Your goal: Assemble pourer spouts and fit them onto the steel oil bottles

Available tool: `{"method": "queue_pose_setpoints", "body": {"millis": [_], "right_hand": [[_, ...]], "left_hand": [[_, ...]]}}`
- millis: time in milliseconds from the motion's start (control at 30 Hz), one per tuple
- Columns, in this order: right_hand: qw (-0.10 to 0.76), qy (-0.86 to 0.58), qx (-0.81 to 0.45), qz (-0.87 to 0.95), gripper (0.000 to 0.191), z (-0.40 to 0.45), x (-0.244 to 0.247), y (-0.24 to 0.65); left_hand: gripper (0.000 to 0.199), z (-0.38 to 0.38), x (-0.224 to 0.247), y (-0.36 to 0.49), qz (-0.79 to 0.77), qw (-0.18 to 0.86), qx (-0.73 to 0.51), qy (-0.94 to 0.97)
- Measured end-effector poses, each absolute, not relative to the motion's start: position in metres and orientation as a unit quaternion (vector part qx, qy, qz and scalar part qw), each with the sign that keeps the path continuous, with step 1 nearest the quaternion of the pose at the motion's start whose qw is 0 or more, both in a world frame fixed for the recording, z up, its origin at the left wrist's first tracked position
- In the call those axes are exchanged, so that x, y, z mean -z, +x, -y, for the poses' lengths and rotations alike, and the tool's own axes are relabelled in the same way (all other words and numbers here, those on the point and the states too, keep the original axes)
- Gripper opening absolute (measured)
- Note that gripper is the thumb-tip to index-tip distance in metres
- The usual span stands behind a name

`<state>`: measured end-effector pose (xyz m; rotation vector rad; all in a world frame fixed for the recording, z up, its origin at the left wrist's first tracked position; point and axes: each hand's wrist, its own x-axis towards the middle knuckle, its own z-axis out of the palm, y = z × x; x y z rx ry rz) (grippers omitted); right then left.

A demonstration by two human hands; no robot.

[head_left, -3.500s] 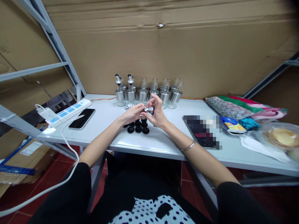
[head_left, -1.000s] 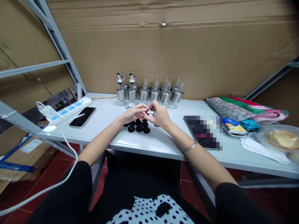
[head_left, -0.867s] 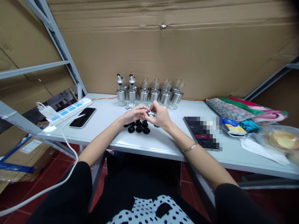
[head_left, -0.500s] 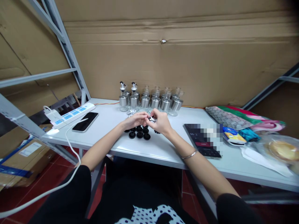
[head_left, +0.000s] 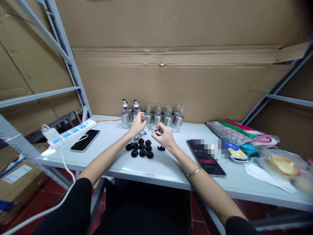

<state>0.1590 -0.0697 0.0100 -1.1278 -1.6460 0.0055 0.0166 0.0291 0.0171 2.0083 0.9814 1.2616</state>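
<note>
My right hand [head_left: 165, 135] is closed in a pinch on a small black-and-silver part [head_left: 158, 132], mostly covered by the fingers; it looks like a bottle pourer top. To its left, my left hand [head_left: 138, 125] is raised in front of the bottles with its fingers apart and nothing in them. Beneath the hands lie several round black stoppers [head_left: 142, 153], grouped on the white table. Silvery spout pieces [head_left: 136, 138] lie behind them, partly hidden by the left hand. A small cluster of tiny black parts [head_left: 161, 148] sits below the right hand.
Glass bottles with steel sleeves [head_left: 157, 119] stand along the back; two carry pourers. A phone [head_left: 85, 141] and power strip [head_left: 73, 132] are at left. A tablet-like device [head_left: 207, 160], folded cloth [head_left: 227, 132] and bagged food [head_left: 283, 164] lie at right.
My hands were together over the small part. The left hand has let go and moved left and away, while the right still holds the part. The camera view has tilted up.
</note>
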Motion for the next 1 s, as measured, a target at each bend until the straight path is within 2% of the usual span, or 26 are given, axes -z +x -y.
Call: {"method": "queue_pose_setpoints", "body": {"millis": [133, 233, 333, 433, 667, 933, 1000], "right_hand": [[0.567, -0.471, -0.047, 0.675, 0.007, 0.066, -0.01, 0.159], [0.621, -0.46, -0.181, 0.609, 0.007, 0.063, -0.014, 0.161], [0.666, -0.422, -0.344, 0.511, 0.012, 0.06, -0.019, 0.165], [0.69, -0.384, -0.399, 0.466, 0.012, 0.062, -0.025, 0.167], [0.732, -0.366, -0.353, 0.454, 0.014, 0.068, -0.037, 0.171], [0.811, -0.317, -0.191, 0.453, 0.007, 0.069, -0.038, 0.181], [0.813, -0.323, -0.149, 0.46, 0.011, 0.07, -0.039, 0.181]], "left_hand": [[0.052, -0.05, -0.035, 0.04, -0.371, 0.184, -0.398, 0.818], [0.047, -0.063, -0.039, 0.053, -0.398, 0.178, -0.344, 0.831], [0.044, -0.07, -0.034, 0.06, -0.406, 0.175, -0.345, 0.828], [0.039, -0.068, -0.026, 0.061, -0.415, 0.16, -0.36, 0.82], [0.032, -0.053, -0.029, 0.055, -0.364, 0.138, -0.416, 0.822], [0.014, -0.012, -0.068, 0.04, -0.249, 0.094, -0.585, 0.766], [0.012, 0.012, -0.071, 0.035, -0.2, 0.097, -0.606, 0.763]]}}
